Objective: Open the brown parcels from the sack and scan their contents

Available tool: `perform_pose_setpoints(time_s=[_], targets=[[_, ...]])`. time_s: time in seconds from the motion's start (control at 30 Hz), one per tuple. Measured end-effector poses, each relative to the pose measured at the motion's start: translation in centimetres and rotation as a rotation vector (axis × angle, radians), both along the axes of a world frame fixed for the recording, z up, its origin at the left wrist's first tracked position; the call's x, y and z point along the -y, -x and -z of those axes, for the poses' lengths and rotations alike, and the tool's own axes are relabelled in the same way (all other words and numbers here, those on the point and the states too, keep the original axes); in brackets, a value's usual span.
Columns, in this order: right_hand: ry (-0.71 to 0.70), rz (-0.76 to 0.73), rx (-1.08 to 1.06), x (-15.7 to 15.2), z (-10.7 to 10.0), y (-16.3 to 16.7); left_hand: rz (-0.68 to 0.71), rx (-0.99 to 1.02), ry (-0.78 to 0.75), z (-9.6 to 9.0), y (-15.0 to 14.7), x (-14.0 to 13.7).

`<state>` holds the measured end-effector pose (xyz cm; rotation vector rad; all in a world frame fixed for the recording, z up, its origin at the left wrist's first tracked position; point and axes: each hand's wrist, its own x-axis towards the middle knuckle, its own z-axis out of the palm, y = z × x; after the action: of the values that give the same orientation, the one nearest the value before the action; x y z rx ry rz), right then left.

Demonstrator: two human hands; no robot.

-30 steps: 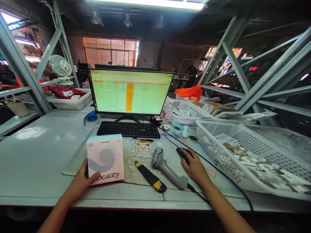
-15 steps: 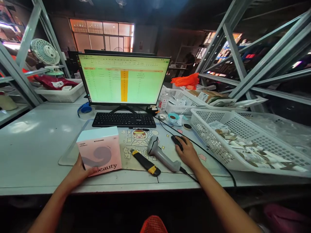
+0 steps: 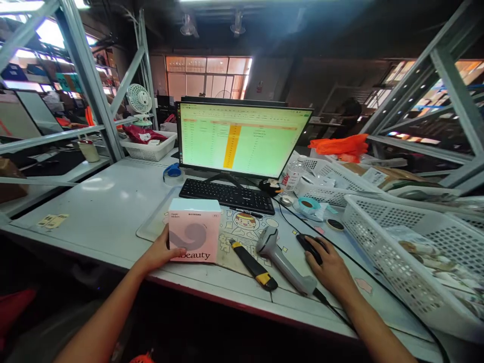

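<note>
My left hand [image 3: 161, 249] grips the lower left side of a pink box [image 3: 200, 237] with a pale top and the word "beauty" on its front. The thumb lies across the front face; the other fingers are hidden behind it. My right hand [image 3: 330, 267] is curved over a black computer mouse [image 3: 309, 247] on the printed desk mat [image 3: 230, 259]. Between the hands lie a black and yellow box cutter [image 3: 251, 264] and a grey barcode scanner [image 3: 283, 259] with a cable. Behind the box stands a black keyboard [image 3: 227, 195].
A monitor [image 3: 242, 136] with a spreadsheet stands behind the keyboard. White baskets hold wrapped items at right, the nearest basket [image 3: 401, 267] beside the mat. Rolls of tape, including a blue tape roll [image 3: 174, 171], lie near the monitor. Metal shelf posts [image 3: 91, 80] rise on both sides.
The view has swung left, so everything appears further right. My left hand still holds the box and my right hand still rests on the mouse.
</note>
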<state>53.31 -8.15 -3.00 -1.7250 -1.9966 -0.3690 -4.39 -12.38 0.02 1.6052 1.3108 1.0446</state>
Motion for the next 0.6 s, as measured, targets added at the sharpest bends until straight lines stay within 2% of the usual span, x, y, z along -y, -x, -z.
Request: perform_pose_setpoints(time_s=[0.17, 0.27, 0.33, 0.4, 0.47, 0.53, 0.6], targets=[[0.008, 0.024, -0.009, -0.3, 0.5, -0.3, 0.003, 0.008, -0.014, -0.2, -0.1, 0.2], [-0.042, 0.02, -0.082, -0.5, -0.7, 0.1, -0.043, 0.041, -0.104, 0.3, 0.0, 0.1], [-0.138, 0.003, -0.164, 0.1, -3.3, 1.6, -0.104, 0.026, -0.207, 0.9, 0.1, -0.1], [-0.259, -0.052, -0.251, 1.9, -7.4, 4.6, -0.178, -0.046, -0.378, 1.3, 0.3, -0.3], [-0.294, -0.191, -0.335, 5.2, -11.9, 9.0, -0.216, -0.143, -0.565, 1.5, 0.5, -0.4], [-0.195, -0.424, -0.454, 9.5, -15.6, 14.0, -0.214, -0.213, -0.684, 1.2, 0.5, -0.3], [-0.018, -0.631, -0.657, 14.1, -17.3, 18.2, -0.201, -0.267, -0.721, 0.7, 0.5, 0.0]])
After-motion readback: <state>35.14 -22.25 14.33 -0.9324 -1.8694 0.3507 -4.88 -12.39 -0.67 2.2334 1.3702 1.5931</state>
